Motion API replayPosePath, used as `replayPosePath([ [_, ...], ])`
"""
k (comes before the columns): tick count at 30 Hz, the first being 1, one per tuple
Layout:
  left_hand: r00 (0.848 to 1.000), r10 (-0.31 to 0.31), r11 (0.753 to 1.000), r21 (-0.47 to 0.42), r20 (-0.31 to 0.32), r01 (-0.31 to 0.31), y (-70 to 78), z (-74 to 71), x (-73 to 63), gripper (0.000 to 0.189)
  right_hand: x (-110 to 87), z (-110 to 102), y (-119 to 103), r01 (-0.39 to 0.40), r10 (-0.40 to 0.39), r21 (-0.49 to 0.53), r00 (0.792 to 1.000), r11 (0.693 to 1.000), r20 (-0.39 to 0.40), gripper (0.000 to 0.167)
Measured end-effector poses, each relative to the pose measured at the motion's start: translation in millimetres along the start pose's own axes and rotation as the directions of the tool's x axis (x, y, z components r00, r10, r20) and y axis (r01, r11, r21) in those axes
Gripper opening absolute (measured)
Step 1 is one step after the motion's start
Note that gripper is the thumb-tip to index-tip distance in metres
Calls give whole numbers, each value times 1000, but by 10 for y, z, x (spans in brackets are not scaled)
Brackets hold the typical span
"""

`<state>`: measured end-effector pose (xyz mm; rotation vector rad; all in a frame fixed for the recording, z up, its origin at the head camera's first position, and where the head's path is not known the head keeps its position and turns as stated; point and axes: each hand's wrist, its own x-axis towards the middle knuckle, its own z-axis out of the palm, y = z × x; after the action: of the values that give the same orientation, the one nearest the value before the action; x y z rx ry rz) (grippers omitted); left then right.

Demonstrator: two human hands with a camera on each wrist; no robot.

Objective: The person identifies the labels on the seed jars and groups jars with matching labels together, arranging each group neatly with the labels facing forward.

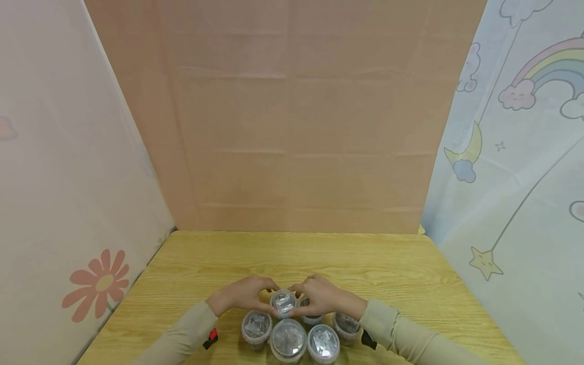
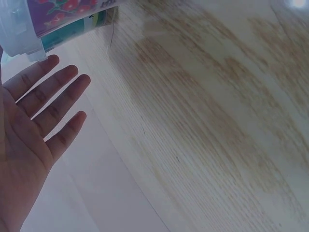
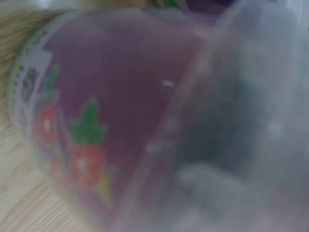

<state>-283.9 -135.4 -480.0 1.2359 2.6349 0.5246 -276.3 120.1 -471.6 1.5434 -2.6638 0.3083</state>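
A small round tub (image 1: 284,301) with a clear lid stands between the two hands in the head view. My left hand (image 1: 246,295) holds its left side, thumb at the near side and forefinger behind. From the right, my right hand (image 1: 321,298) grips the same tub, thumb in front. The left wrist view shows the spread fingers (image 2: 53,104) of the left hand, one tip at the rim of a purple-labelled tub (image 2: 72,10); the left thumb is out of sight there. Whether the held tub rests on another, I cannot tell.
More lidded tubs stand close around: one at left (image 1: 256,327), a wider-looking one in front (image 1: 288,340), one at front right (image 1: 323,344), and others partly behind the right hand (image 1: 312,319) and sleeve (image 1: 347,325). A purple, berry-printed tub (image 3: 125,92) fills the right wrist view. Beneath lies a wooden table (image 1: 388,268).
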Motion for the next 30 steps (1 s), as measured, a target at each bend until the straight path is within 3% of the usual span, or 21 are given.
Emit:
replayPosePath([
  [17,999,39,999,2,-18,-39,26,14,17,66,-26,15,-30,-41,41,-1,998,999,40,59],
  [30,997,42,999,-15,-60,-43,35,-48,7,66,3,-20,-30,-57,57,-25,998,998,15,60],
])
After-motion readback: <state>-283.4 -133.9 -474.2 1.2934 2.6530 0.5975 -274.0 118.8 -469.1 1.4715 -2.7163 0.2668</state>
